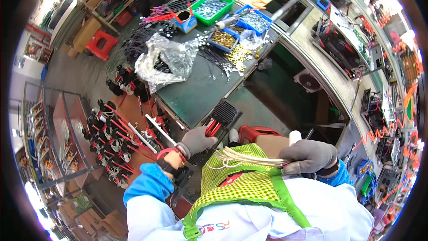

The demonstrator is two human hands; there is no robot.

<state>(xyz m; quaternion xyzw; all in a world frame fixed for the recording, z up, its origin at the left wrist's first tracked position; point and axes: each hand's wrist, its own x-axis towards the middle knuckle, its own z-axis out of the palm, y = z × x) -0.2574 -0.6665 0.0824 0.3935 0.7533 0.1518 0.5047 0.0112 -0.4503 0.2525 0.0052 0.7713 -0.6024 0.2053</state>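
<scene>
My left hand (199, 142), in a grey glove, is closed around red wires (214, 127) that lie against a black finned metal block (226, 112). The block is at the front corner of the dark workbench. On the right, my gloved right hand (310, 155) grips a bundle of thin white cables (247, 157) that loops leftward across my green checked apron (229, 187). A white cylinder (294, 137) rises just beyond the right fingers; I cannot tell whether they touch it.
The dark green bench (196, 100) carries a plastic bag (165, 62), a green bin (213, 8), and blue bins of small metal parts (224, 39). Black units with red wires (109, 134) crowd the left side. A red stool (256, 133) stands in front of me; a conveyor line (332, 58) runs along the right.
</scene>
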